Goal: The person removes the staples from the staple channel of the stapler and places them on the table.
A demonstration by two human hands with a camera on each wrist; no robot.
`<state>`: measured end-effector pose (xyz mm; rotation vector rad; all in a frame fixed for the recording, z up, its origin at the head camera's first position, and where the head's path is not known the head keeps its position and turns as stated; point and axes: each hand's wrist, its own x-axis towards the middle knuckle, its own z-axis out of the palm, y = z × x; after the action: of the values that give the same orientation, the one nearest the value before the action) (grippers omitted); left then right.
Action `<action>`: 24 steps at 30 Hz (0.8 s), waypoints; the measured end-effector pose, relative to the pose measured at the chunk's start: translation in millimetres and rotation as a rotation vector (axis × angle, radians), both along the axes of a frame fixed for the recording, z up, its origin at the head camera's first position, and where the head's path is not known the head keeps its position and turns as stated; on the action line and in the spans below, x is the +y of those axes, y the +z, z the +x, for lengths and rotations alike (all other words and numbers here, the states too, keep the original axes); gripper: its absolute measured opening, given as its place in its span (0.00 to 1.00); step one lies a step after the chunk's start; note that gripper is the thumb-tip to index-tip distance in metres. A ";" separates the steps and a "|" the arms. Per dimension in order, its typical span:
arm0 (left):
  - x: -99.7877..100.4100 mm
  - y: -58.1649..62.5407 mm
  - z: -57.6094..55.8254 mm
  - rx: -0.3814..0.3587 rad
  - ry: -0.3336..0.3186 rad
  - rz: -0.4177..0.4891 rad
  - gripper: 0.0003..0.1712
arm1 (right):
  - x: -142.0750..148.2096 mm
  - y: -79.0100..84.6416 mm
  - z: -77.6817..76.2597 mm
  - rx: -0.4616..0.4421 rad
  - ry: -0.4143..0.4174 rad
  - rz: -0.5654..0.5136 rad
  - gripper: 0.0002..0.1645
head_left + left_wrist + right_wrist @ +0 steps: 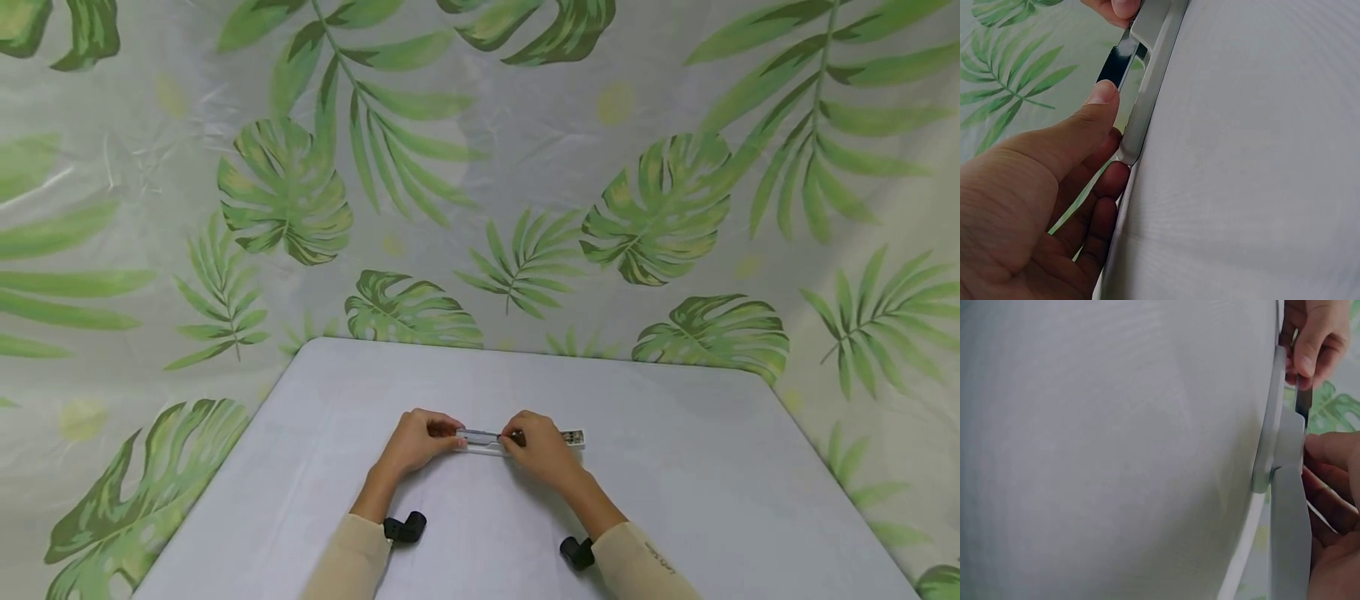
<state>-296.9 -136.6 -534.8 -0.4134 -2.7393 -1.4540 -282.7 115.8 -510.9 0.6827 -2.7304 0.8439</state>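
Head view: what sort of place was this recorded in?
Probably a staged recording corner rather than a furnished room, though little else shows: a plain pale table, a leaf-print backdrop behind and beside it, and small black devices at the person's wrists.

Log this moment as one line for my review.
left hand: pinches dark strip | right hand: pinches same strip farther right | white case: alongside strip, over white table | strip's identity: unclear
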 end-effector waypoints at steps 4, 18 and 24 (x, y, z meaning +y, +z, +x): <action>-0.2 -0.8 0.4 0.007 0.001 -0.002 0.14 | -2.5 -3.6 -0.4 0.007 0.018 0.040 0.03; 0.2 0.3 1.3 0.008 -0.009 0.005 0.13 | -9.1 -9.2 -0.1 -0.002 -0.029 -0.026 0.02; 0.7 0.6 1.1 0.013 -0.008 0.004 0.13 | -9.9 -7.8 0.7 -0.007 -0.043 -0.090 0.03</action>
<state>-295.8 -136.0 -534.1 -0.4326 -2.7278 -1.4534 -282.0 105.9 -518.7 0.6021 -2.6839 0.9546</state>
